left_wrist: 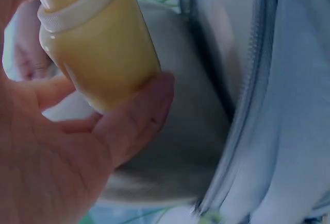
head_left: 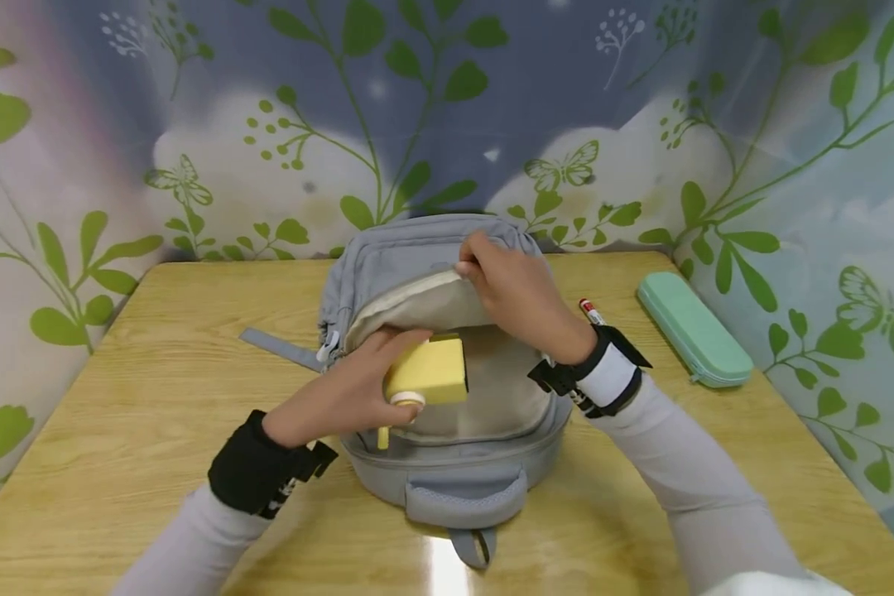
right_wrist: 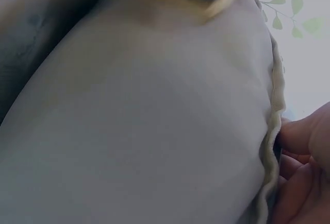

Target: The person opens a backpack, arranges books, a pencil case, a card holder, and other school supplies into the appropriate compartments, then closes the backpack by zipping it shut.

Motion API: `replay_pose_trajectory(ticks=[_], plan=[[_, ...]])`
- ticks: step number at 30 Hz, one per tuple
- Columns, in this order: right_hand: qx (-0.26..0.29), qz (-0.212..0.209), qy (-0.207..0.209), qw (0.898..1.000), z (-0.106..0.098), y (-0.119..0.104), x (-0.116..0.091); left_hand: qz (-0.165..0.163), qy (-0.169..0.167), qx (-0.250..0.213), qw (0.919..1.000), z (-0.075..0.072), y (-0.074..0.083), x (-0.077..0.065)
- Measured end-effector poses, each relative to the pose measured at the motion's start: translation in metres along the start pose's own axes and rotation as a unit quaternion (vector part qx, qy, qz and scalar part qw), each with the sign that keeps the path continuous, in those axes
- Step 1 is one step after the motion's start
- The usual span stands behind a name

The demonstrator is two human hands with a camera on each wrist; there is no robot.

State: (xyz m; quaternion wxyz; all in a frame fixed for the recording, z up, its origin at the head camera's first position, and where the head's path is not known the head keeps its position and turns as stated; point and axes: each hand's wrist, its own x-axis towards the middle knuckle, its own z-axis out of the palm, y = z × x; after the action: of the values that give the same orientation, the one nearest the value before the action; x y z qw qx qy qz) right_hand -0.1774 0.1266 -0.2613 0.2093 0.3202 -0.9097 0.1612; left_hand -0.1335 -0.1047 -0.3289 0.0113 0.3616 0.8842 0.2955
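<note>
A grey-blue backpack (head_left: 462, 488) lies on the table with its compartment unzipped and the pale lining showing. My left hand (head_left: 350, 381) grips a yellow pump bottle (left_wrist: 108, 49) with a white collar, over the opening. Beside the collar in the head view is a boxy yellow form (head_left: 428, 372) with a dark edge; I cannot tell whether it is part of the bottle. My right hand (head_left: 521, 290) pinches the upper edge of the opening and holds the flap (head_left: 410, 302) up. In the right wrist view, the fingers (right_wrist: 296, 136) are on the flap's bound edge (right_wrist: 276, 100).
A mint-green zip case (head_left: 693, 331) lies on the right of the wooden table (head_left: 194, 331). A red-capped pen or marker (head_left: 591, 311) is partly hidden behind my right wrist. A grey strap (head_left: 279, 348) sticks out leftward from the backpack. Leaf-patterned cloth (head_left: 417, 124) hangs behind.
</note>
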Motion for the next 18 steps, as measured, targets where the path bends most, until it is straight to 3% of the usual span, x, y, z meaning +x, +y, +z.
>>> replay_pose_trajectory(ticks=[4, 10, 14, 18], plan=[[0.007, -0.003, 0.013, 1.0, -0.001, 0.001, -0.001, -0.003, 0.006, 0.021, 0.9998, 0.004, -0.008, 0.022], [-0.001, 0.011, 0.004, 1.0, -0.005, -0.002, -0.002, -0.026, -0.001, 0.022, 0.9994, 0.007, -0.013, 0.035], [-0.01, 0.001, 0.007, 1.0, -0.012, -0.01, -0.005, -0.08, -0.002, 0.0, 0.9968, 0.011, -0.025, 0.041], [-0.021, -0.024, 0.02, 0.999, -0.016, -0.018, -0.009, -0.147, 0.018, -0.055, 0.9875, 0.011, -0.038, 0.048]])
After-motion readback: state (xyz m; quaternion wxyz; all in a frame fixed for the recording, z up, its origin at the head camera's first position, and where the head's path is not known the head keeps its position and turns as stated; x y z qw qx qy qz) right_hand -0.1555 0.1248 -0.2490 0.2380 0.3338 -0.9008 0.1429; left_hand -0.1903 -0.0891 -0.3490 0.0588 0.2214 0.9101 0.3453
